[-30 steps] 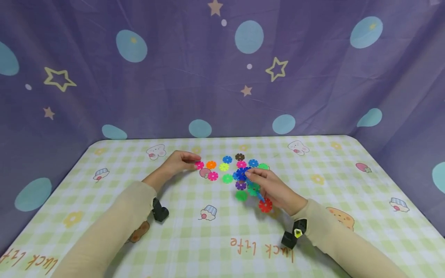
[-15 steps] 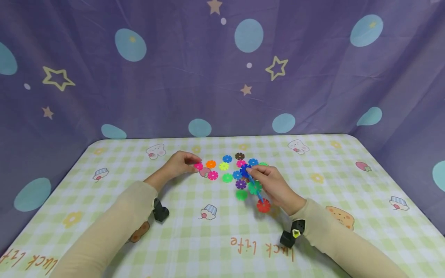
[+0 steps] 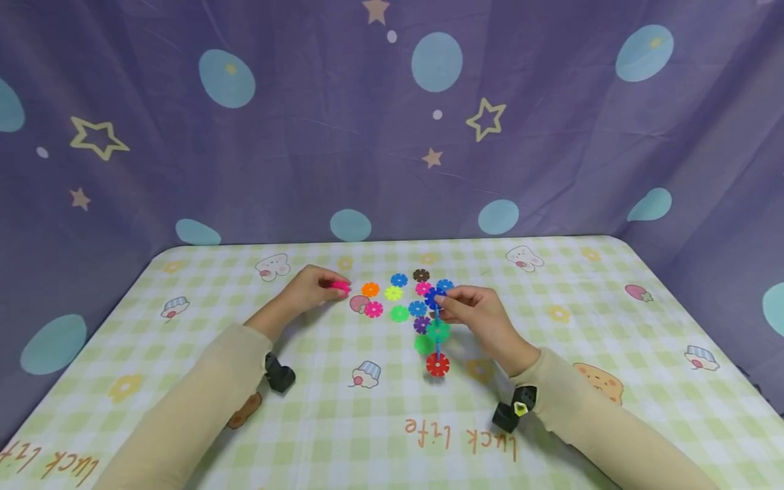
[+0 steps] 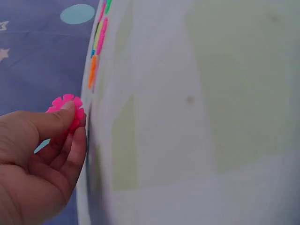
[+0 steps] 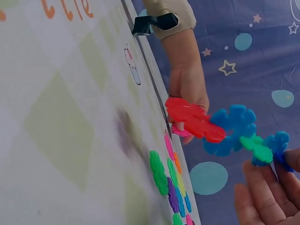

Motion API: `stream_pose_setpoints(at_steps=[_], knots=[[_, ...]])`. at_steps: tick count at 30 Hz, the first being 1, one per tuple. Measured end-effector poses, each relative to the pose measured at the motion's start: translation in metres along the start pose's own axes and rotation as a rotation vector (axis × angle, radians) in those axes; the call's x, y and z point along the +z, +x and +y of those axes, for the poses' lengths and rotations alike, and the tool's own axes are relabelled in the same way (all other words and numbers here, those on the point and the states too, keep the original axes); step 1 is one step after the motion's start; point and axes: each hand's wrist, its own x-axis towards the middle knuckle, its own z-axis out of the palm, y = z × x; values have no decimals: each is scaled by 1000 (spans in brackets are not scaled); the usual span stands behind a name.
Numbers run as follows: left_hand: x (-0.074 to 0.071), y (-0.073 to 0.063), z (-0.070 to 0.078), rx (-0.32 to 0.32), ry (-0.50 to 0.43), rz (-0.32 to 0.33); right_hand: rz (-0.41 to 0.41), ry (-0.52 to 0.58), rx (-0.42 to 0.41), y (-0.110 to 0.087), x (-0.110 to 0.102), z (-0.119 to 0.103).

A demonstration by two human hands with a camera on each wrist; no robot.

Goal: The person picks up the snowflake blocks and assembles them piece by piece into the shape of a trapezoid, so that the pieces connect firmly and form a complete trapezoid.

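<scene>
My left hand (image 3: 304, 288) pinches a pink snowflake disc (image 4: 77, 112) between thumb and fingers, a little above the table's far left-middle part. My right hand (image 3: 485, 314) grips the dark blue end disc (image 3: 432, 298) of a chain of interlocked snowflake discs. Below it in the chain come a green disc (image 3: 437, 331), a blue disc (image 5: 243, 119) set edgewise to the head camera, and a red disc (image 3: 437, 365) at the near end. In the right wrist view the chain hangs clear of the tabletop. My fingers hide part of the dark blue end.
Loose discs lie flat between the hands: an orange disc (image 3: 370, 290), a yellow disc (image 3: 393, 293), a brown disc (image 3: 421, 275), a purple disc (image 3: 420, 325) and several others. A checked cloth (image 3: 306, 422) covers the table, and a purple curtain (image 3: 306, 170) stands behind it.
My left hand has picked up the pink disc from the table and shifted slightly left. The chain in my right hand has swung left, its red end now pointing straight toward me.
</scene>
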Motion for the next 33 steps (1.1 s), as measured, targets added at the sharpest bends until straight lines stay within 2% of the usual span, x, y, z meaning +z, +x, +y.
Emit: stream_pose_setpoints(at_steps=[3, 7, 9, 12, 17, 21, 27, 33], knots=[[-2, -4, 10, -19, -63, 16, -1, 35, 26, 3, -2, 6], [3, -13, 30, -6, -158, 31, -1, 56, 74, 0, 2, -3], [9, -18, 41, 19, -205, 24, -8, 57, 88, -2, 4, -8], [21, -26, 55, 69, -253, 1, -23, 63, 64, -7, 9, -19], [40, -38, 73, 141, -304, -12, -21, 64, 49, -10, 12, -22], [52, -45, 82, 185, -331, 8, -40, 69, 65, -9, 11, -18], [63, -51, 90, 243, -388, 18, -39, 50, 88, -21, 26, -48], [70, -54, 93, 263, -405, 55, -25, 64, 143, -25, 31, -60]])
